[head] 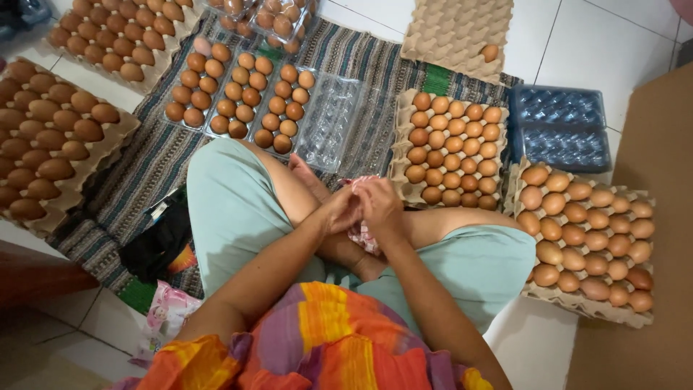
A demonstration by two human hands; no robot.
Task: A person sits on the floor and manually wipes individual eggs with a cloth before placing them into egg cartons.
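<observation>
Head view, person seated cross-legged on the floor; both forearms are brought in from the bottom of the frame and meet at frame centre, above the crossed legs.

Left hand (341, 209): forearm is angled up from lower left, wrist is bent slightly, fingers are curled inward toward the other hand. Grip is narrow, closed on a red-and-white patterned cloth (363, 235).

Right hand (380, 208): forearm is angled up from lower right, back of the hand is turned to the camera, fingers are folded down over the same cloth. Grip is narrow, closed on the cloth. The two hands are touching at the fingers.

Cloth: held between both hands at frame centre, partly hidden by them; a portion is seen hanging below the right hand, against the leg.

Surroundings: a cardboard tray of brown eggs (451, 148) is noted just right of and above the hands, on a striped mat (144, 173). A second filled tray (588, 238) lies at the right edge. An empty clear plastic carton (328, 119) is seen above the hands, beside filled clear cartons (242, 94). A stack of blue plastic cartons (559, 126) is at upper right. Further filled trays (50, 137) are at the left edge.
</observation>
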